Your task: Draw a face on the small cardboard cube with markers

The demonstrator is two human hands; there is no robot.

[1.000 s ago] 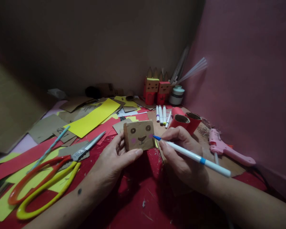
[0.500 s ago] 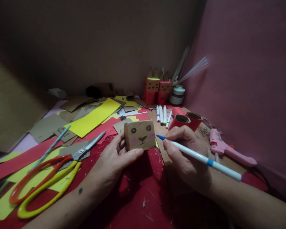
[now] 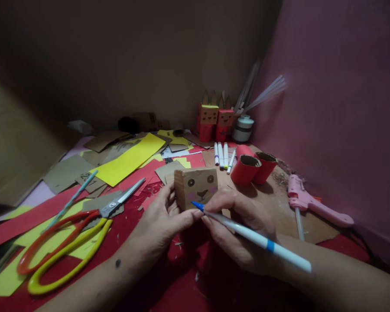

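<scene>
A small cardboard box (image 3: pixel 196 184) with a drawn face sits upright in my left hand (image 3: pixel 162 216), thumb along its lower front edge and fingers at its left side and behind. Dark eyes, a nose and mouth, and pink-purple cheeks mark its front. My right hand (image 3: pixel 243 227) is closed around a white marker (image 3: pixel 256 236) with a blue tip and blue band. That tip is over the lower left of the face, close to the left thumb; whether it touches the cardboard I cannot tell. The right fingers cover the box's lower right corner.
Scissors (image 3: pixel 108 209) lie open at left among yellow paper (image 3: pixel 130 160) and cardboard scraps. Red-covered tubes (image 3: pixel 245 171) stand right of several white markers (image 3: pixel 221 155). A pink glue gun (image 3: pixel 312 201) lies at far right. Two finished-looking figures (image 3: pixel 208 123) stand at the back beside a jar (image 3: pixel 242 128).
My right hand has brought the marker left and down, from beside the box to in front of its face. The box has shifted slightly right and turned, showing more of its left side.
</scene>
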